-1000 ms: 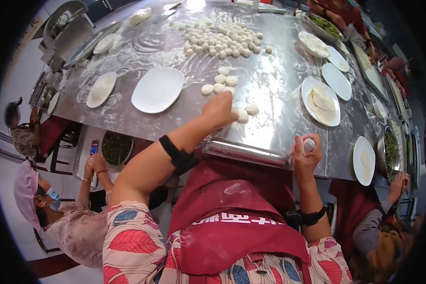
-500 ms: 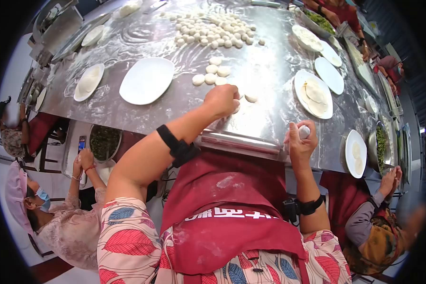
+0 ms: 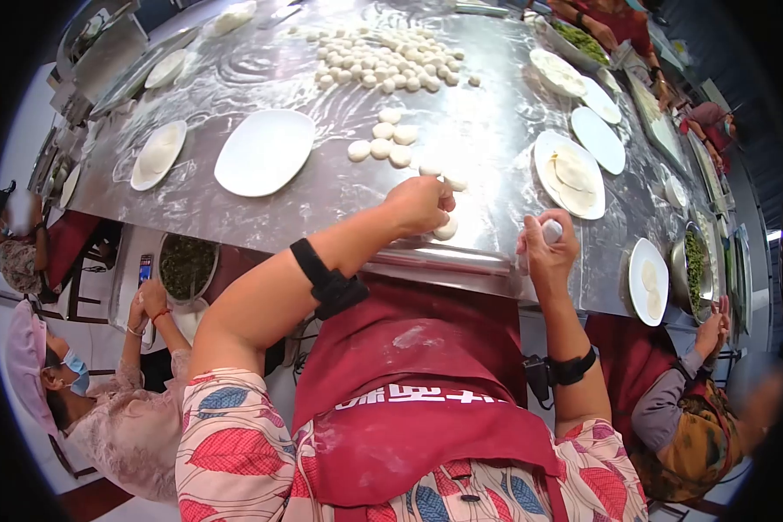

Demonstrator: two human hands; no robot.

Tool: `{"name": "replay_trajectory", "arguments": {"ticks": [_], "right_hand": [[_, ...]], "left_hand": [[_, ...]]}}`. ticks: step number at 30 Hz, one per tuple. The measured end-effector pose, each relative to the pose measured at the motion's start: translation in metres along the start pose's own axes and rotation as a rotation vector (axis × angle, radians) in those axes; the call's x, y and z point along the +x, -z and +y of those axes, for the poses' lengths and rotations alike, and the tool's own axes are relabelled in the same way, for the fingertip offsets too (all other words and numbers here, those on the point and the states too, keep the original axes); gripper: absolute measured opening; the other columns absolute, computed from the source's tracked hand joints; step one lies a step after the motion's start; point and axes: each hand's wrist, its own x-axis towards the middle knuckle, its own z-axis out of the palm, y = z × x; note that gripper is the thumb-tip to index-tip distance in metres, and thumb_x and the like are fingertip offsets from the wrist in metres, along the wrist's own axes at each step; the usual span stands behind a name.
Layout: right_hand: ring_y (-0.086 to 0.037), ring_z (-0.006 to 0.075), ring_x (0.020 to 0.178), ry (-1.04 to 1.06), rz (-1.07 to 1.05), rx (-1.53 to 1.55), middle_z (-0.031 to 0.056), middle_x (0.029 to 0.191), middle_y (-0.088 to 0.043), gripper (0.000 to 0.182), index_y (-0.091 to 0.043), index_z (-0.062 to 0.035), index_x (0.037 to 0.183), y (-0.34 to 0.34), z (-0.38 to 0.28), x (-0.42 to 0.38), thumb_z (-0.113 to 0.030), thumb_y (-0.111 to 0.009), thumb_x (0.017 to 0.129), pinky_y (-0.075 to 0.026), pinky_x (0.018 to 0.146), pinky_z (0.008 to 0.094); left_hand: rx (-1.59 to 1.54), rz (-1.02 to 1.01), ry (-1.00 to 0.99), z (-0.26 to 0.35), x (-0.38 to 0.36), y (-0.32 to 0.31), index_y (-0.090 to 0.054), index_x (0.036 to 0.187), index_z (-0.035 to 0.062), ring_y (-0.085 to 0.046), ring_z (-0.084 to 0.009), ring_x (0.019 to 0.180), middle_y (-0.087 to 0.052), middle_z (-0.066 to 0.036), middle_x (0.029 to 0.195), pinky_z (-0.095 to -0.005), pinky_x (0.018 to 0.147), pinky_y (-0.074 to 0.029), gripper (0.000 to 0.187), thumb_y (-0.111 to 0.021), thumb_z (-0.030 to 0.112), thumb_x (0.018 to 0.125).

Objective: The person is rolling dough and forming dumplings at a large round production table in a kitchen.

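My left hand (image 3: pixel 419 207) reaches low over the steel table, its fingers curled down onto a small round dough piece (image 3: pixel 445 229) close to the front edge. Just beyond its knuckles lie two more flattened dough rounds (image 3: pixel 455 182). Past them is a small cluster of pressed dough rounds (image 3: pixel 381 149). To the right, my right hand (image 3: pixel 548 252) is closed around a pale rod (image 3: pixel 552 230), seen nearly end-on, that looks like a rolling pin. Most of the rod is hidden by the fingers.
Many dough balls (image 3: pixel 383 59) cover the far middle of the floured table (image 3: pixel 339 196). A white plate (image 3: pixel 265 152) stands left; a plate with flat wrappers (image 3: pixel 544 187) stands right. People work on both sides, near bowls of chopped green filling (image 3: pixel 187 265).
My left hand has moved toward me, and the dough piece under its fingers has come nearer the table's front edge. My right hand has shifted slightly, still holding the rod.
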Motion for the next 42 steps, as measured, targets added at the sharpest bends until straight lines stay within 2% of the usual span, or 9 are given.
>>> {"name": "replay_trajectory", "arguments": {"ticks": [10, 20, 24, 26, 30, 36, 40, 41, 42], "right_hand": [[-0.052, 0.0073, 0.047, 0.038, 0.011, -0.079, 0.0015, 0.057, -0.053, 0.019, -0.047, -0.0046, 0.084, -0.019, 0.012, 0.045, -0.002, -0.066, 0.083, -0.039, 0.04, 0.0226], [-0.052, 0.0104, 0.047, 0.054, 0.012, -0.23, 0.0063, 0.061, -0.054, 0.017, -0.051, -0.0027, 0.089, -0.029, 0.028, 0.065, -0.004, -0.066, 0.082, -0.041, 0.044, 0.0256], [-0.055, 0.0108, 0.048, 0.133, 0.081, -0.302, 0.0055, 0.062, -0.055, 0.019, -0.049, -0.0033, 0.085, -0.007, 0.015, 0.024, -0.004, -0.067, 0.082, -0.043, 0.044, 0.0261], [-0.054, 0.0105, 0.047, 0.084, 0.027, -0.014, 0.006, 0.065, -0.057, 0.018, -0.051, -0.0042, 0.09, 0.004, 0.022, -0.002, -0.003, -0.067, 0.081, -0.042, 0.042, 0.0254], [-0.054, 0.014, 0.052, 0.202, 0.113, -0.303, 0.0078, 0.062, -0.057, 0.019, -0.05, -0.0024, 0.085, -0.017, 0.043, 0.051, -0.006, -0.068, 0.08, -0.044, 0.05, 0.0292], [-0.054, 0.0143, 0.05, 0.088, 0.076, -0.303, 0.0081, 0.061, -0.056, 0.018, -0.049, -0.0014, 0.088, -0.011, 0.031, 0.038, -0.006, -0.065, 0.082, -0.044, 0.049, 0.0292], [-0.055, 0.015, 0.051, -0.045, 0.054, -0.145, 0.0079, 0.061, -0.055, 0.019, -0.05, -0.0005, 0.092, -0.004, 0.008, 0.009, -0.004, -0.064, 0.081, -0.045, 0.049, 0.0296], [-0.056, 0.0159, 0.052, -0.059, 0.084, -0.14, 0.008, 0.061, -0.055, 0.019, -0.05, -0.0003, 0.091, -0.007, 0.009, 0.011, -0.004, -0.065, 0.08, -0.045, 0.05, 0.0302], [-0.055, 0.0186, 0.054, 0.159, 0.104, -0.354, 0.0096, 0.061, -0.055, 0.018, -0.05, -0.0009, 0.089, -0.007, 0.04, 0.034, -0.005, -0.065, 0.08, -0.045, 0.053, 0.0318]], "left_hand": [[0.002, -0.273, 0.004, 0.017, 0.019, 0.007, -0.069, 0.083, 0.0027, -0.065, -0.0223, 0.075, -0.068, -0.012, 0.078, -0.0335, 0.067, -0.05, 0.015, -0.069, 0.011, 0.071], [0.156, -0.001, 0.035, 0.025, 0.014, -0.004, -0.066, 0.084, 0.0029, -0.065, -0.0289, 0.076, -0.066, -0.017, 0.081, -0.0373, 0.07, -0.05, 0.016, -0.065, 0.013, 0.072], [0.098, -0.049, -0.1, 0.009, 0.014, -0.008, -0.068, 0.081, 0.003, -0.065, -0.0301, 0.073, -0.066, -0.017, 0.075, -0.038, 0.068, -0.05, 0.015, -0.065, 0.013, 0.07], [0.003, -0.022, 0.003, 0.005, 0.008, -0.001, -0.069, 0.08, 0.0029, -0.065, -0.0296, 0.072, -0.066, -0.016, 0.073, -0.0375, 0.067, -0.05, 0.014, -0.064, 0.013, 0.071], [0.048, -0.021, 0.02, 0.013, 0.004, -0.002, -0.069, 0.082, 0.0014, -0.066, -0.0292, 0.073, -0.066, -0.018, 0.075, -0.0376, 0.067, -0.05, 0.016, -0.063, 0.014, 0.073], [0.097, -0.105, -0.103, 0.006, 0.015, 0.004, -0.069, 0.08, 0.0002, -0.066, -0.0282, 0.074, -0.067, -0.018, 0.076, -0.0373, 0.067, -0.051, 0.016, -0.066, 0.014, 0.072], [-0.24, -0.191, 0.162, -0.001, -0.002, 0.006, -0.066, 0.076, -0.0001, -0.065, -0.0262, 0.07, -0.066, -0.015, 0.074, -0.0353, 0.066, -0.051, 0.012, -0.065, 0.01, 0.07], [-0.139, -0.15, 0.04, 0.002, -0.003, 0.007, -0.065, 0.078, -0.0002, -0.065, -0.0272, 0.07, -0.066, -0.015, 0.073, -0.0356, 0.067, -0.05, 0.013, -0.064, 0.011, 0.071], [-0.061, -0.138, 0.007, 0.003, 0.001, 0.004, -0.065, 0.079, 0.0, -0.064, -0.0278, 0.071, -0.066, -0.016, 0.074, -0.0361, 0.068, -0.05, 0.014, -0.063, 0.012, 0.072]]}}
